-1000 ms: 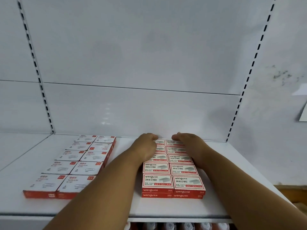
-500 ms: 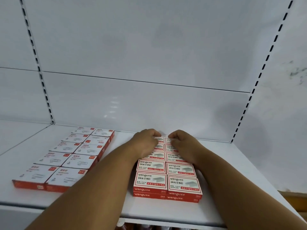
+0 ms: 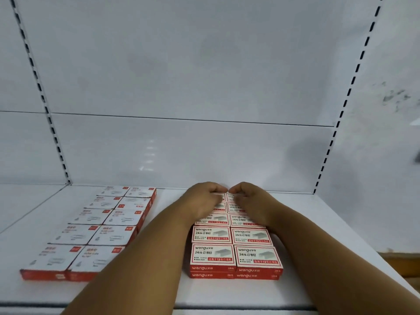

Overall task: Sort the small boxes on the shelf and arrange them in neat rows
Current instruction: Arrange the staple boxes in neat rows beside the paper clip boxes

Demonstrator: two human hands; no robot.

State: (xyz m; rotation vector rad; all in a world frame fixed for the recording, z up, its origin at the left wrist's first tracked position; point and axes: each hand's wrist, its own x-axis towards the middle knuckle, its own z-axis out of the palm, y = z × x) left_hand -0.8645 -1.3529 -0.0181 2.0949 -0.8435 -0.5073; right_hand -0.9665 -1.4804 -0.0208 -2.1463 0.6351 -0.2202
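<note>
Two columns of red-and-white staple boxes (image 3: pixel 212 255) lie stacked two high on the white shelf (image 3: pixel 159 289), right of the middle. My left hand (image 3: pixel 202 200) and my right hand (image 3: pixel 251 201) both lie over the rear end of this block. Their fingers curl down round the rearmost boxes, and the fingertips nearly meet at the middle by the back panel. My forearms run along both sides and hide part of the block. A second block of flatter red-and-white boxes (image 3: pixel 102 230), also in two columns, lies to the left, apart from both hands.
The white back panel (image 3: pixel 181 151) rises straight behind the boxes. Slotted uprights stand at the left (image 3: pixel 56 142) and right (image 3: pixel 329 151). A bare strip of shelf separates the two blocks. The shelf's front edge runs along the bottom of the view.
Both hands have drawn closer together at the rear of the staple block, so their fingertips now nearly touch. The boxes stay in their rows.
</note>
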